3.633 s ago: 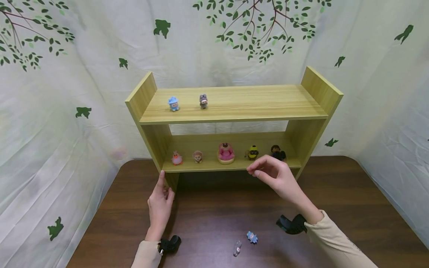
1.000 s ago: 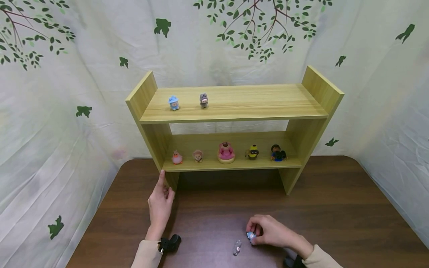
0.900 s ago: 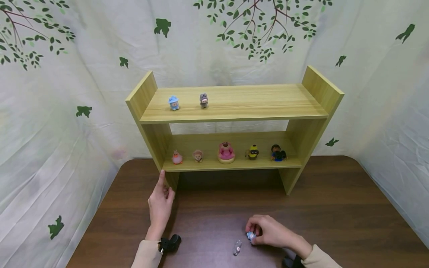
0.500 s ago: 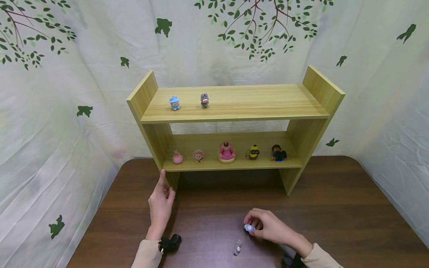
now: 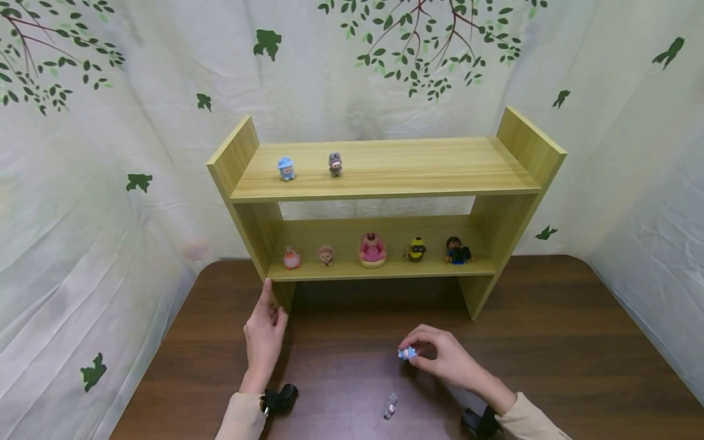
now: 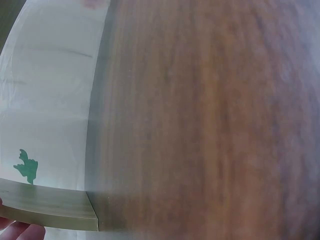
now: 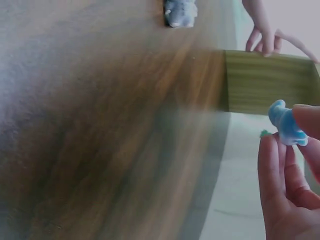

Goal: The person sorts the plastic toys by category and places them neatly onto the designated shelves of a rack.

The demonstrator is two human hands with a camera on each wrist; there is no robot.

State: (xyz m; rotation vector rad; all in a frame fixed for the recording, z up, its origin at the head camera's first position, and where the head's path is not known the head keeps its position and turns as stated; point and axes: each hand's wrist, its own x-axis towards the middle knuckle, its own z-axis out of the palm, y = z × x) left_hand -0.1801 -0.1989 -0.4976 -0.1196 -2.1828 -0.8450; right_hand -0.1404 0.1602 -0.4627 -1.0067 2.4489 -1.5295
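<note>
My right hand (image 5: 448,360) pinches a small light-blue figurine (image 5: 407,353) between thumb and fingers, just above the table in the head view. The right wrist view shows the blue figurine (image 7: 287,124) at the fingertips. Nearer me, a small clear-and-grey figurine (image 5: 390,406) lies on the table. My left hand (image 5: 264,342) grips the front edge of the left side panel of a wooden shelf (image 5: 385,197), index finger stretched along it. In the left wrist view only some fingertips (image 6: 22,231) show at the panel.
A blue-hatted figurine (image 5: 285,169) and a grey one (image 5: 335,165) stand on the top board. The lower board bears a pink bird (image 5: 291,258), a small pale figurine (image 5: 326,255), a pink bear (image 5: 372,250), a yellow figurine (image 5: 416,249) and a dark-haired one (image 5: 458,251).
My right hand came down from the lower board, took the light-blue figurine off the table and raised it slightly toward the shelf. My left hand stays put.
</note>
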